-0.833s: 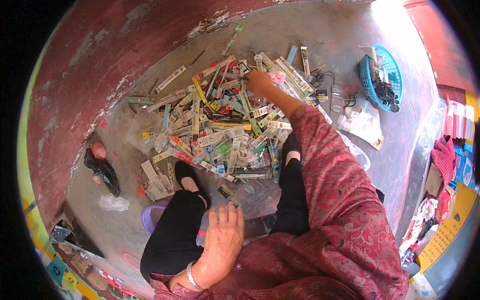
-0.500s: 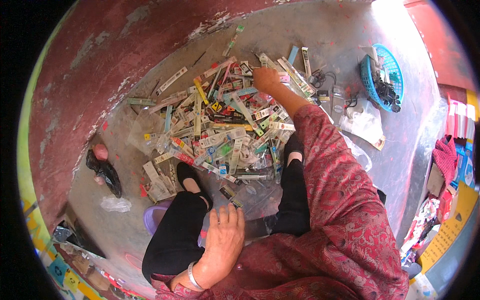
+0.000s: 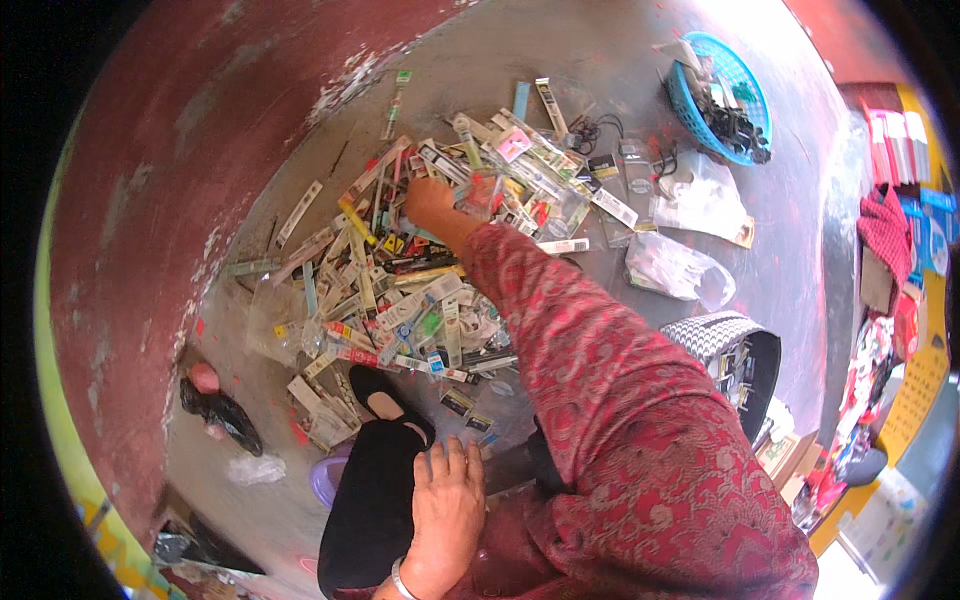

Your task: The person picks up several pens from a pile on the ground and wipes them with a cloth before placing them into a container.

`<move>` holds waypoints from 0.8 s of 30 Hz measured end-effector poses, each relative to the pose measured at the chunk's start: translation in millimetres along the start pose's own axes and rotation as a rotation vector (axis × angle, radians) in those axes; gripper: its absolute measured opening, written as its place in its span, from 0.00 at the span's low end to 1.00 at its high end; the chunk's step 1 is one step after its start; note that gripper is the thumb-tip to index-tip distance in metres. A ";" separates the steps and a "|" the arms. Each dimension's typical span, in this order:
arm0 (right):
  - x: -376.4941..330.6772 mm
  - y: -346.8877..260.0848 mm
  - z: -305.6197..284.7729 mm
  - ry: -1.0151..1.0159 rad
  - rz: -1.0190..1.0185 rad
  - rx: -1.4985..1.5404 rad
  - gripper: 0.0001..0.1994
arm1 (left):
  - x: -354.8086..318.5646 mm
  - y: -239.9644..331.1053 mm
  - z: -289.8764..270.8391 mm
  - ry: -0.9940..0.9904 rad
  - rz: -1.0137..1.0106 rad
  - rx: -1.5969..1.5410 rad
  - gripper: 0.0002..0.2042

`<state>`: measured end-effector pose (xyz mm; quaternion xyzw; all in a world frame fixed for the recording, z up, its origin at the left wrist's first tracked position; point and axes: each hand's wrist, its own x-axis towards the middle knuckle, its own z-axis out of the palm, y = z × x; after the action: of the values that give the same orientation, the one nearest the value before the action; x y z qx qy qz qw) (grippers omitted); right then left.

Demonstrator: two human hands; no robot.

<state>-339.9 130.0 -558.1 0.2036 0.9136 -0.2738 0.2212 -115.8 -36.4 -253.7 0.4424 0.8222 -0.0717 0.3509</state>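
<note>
1. Grey concrete floor (image 3: 640, 90), streaked with red paint, meets a worn dark-red wall (image 3: 200, 150) on the left.
2. Reaching forward in a red patterned sleeve (image 3: 600, 370), the right hand (image 3: 430, 203) rests on a wide heap of long, narrow plastic packets and card strips (image 3: 410, 290); its fingers curl down among them, but whether they pinch any one packet cannot be told.
3. Fingers spread and flat, the left hand (image 3: 445, 510) lies on the person's knee in black trousers (image 3: 375, 500) and grips nothing; a thin bangle circles its wrist.
4. A black shoe (image 3: 385, 400) sits at the near edge of the heap.
5. Clear plastic bags (image 3: 680, 265) lie just right of the heap.
6. A blue plastic basket holding dark cables (image 3: 745, 85) stands farther off at the upper right, well apart from the hand.
7. A black-and-white patterned bag (image 3: 730, 345) stands open beside the right elbow.
</note>
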 end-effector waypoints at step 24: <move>-56.7 -20.7 -43.3 -1.004 -0.222 0.847 0.14 | -15.4 5.6 -6.1 0.018 -0.050 0.090 0.20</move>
<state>-316.3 125.5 -487.8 0.0253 0.5288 -0.6919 0.4910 -109.0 -40.9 -238.2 0.4375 0.8322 -0.1131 0.3213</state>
